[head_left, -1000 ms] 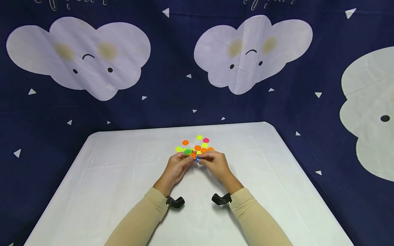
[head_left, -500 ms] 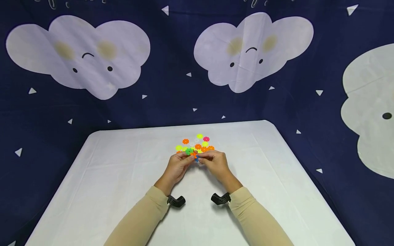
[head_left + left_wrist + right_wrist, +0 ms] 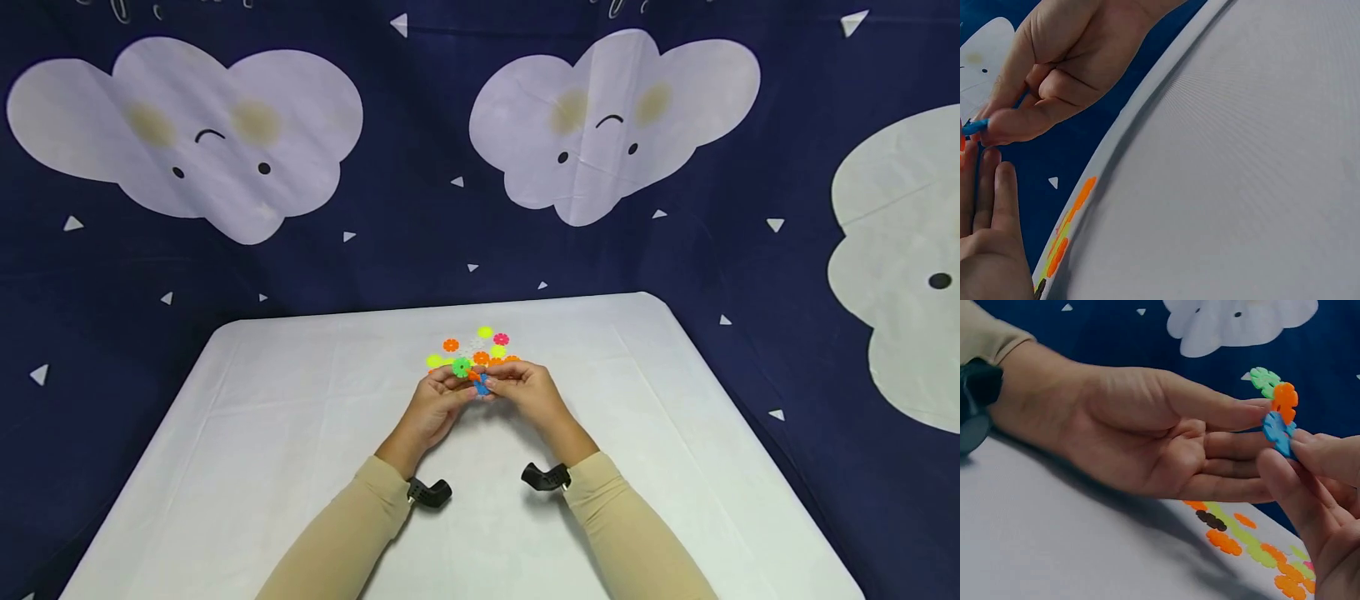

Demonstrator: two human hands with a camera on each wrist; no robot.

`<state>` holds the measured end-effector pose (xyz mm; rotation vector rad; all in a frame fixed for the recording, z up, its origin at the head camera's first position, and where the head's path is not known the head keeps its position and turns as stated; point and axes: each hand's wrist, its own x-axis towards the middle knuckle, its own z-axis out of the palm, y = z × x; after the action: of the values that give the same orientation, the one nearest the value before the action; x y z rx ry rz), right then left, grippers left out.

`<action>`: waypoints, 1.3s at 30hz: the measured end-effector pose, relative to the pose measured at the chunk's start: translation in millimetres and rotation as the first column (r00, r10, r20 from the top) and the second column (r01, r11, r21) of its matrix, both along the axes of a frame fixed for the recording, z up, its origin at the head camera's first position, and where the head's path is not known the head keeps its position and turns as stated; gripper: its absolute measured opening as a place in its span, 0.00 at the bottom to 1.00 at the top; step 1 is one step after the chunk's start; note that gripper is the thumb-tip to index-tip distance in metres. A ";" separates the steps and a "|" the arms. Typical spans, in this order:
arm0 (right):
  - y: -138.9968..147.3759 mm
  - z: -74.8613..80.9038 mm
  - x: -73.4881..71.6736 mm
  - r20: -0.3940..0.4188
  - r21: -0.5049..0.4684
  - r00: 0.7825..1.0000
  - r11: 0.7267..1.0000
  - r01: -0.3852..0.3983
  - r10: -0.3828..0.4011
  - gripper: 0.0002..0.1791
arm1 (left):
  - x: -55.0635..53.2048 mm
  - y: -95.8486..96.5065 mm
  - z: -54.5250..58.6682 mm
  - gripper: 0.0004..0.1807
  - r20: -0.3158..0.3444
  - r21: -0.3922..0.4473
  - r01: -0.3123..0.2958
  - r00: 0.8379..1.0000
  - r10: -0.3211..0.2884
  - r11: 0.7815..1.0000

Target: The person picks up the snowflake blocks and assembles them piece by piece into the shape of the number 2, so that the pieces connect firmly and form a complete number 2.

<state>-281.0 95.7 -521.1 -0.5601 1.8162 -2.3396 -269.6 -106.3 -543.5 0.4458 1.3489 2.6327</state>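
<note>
A small chain of notched plastic snowflake discs is held up between both hands: a green disc (image 3: 1264,381), an orange disc (image 3: 1285,397) and a blue disc (image 3: 1277,430), slotted edge to edge. The left hand (image 3: 433,410) holds the chain near its orange and blue part, thumb in front and the other fingers stretched behind. With thumb and fingertips, the right hand (image 3: 536,402) pinches the blue disc's lower edge, as the right wrist view shows. In the left wrist view the right hand (image 3: 1069,69) covers most of the blue disc's edge.
Behind the hands, several loose discs lie in a pile on the white table (image 3: 300,433): orange (image 3: 451,345), yellow (image 3: 485,332), pink (image 3: 501,339) and clear ones. A dark disc (image 3: 1212,519) lies among them. A dark blue cloud-printed cloth (image 3: 420,250) hangs behind the table.
The right hand has shifted and turned slightly, its wrist moving a little right. More of the blue disc shows now, and the green disc faces the head camera more fully.
</note>
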 end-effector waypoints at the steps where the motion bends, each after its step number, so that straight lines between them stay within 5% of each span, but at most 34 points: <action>1: 0.4 0.4 0.2 0.035 -0.025 0.999 1.000 -0.007 0.008 0.10 | 0.4 0.0 0.0 0.24 -0.001 -0.005 0.014 1.000 -0.014 1.000; 9: 1.3 2.8 -0.3 0.190 -0.133 0.981 0.991 -0.017 0.043 0.10 | 0.8 -0.7 -0.8 0.20 -0.082 -0.057 0.091 0.992 -0.096 0.994; 13: 0.0 3.7 -0.9 0.205 -0.134 0.978 0.991 0.000 0.028 0.10 | 0.5 -0.6 -0.6 0.21 -0.098 -0.062 0.022 0.995 -0.028 0.998; 16: 1.5 3.6 -2.6 0.218 -0.120 0.976 0.992 0.048 -0.021 0.08 | -0.2 -1.0 -0.2 0.20 -0.052 -0.043 -0.053 0.997 0.051 0.998; 22: 13.3 1.1 -9.4 0.235 -0.025 0.942 0.968 0.251 -0.239 0.01 | -0.6 -4.0 2.4 0.14 0.050 -0.026 -0.162 0.985 0.163 0.987; 30: 26.2 -2.5 -16.2 0.105 0.286 0.873 0.855 0.432 -0.476 0.07 | -1.6 -6.5 3.6 0.12 0.104 -0.008 -0.205 0.973 0.205 0.979; 36: 23.6 -11.1 -17.3 -0.128 0.508 0.856 0.709 0.490 -0.501 0.09 | -3.2 -5.3 1.6 0.14 0.109 0.008 -0.221 0.970 0.218 0.975; 39: 20.2 -14.4 -18.3 -0.215 0.567 0.859 0.657 0.497 -0.465 0.10 | -4.3 -4.1 1.6 0.14 0.102 0.017 -0.215 0.972 0.212 0.976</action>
<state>-299.4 116.0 -535.5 -0.0308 2.8428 -1.7680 -273.8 -110.5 -541.9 0.1782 1.4018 2.8053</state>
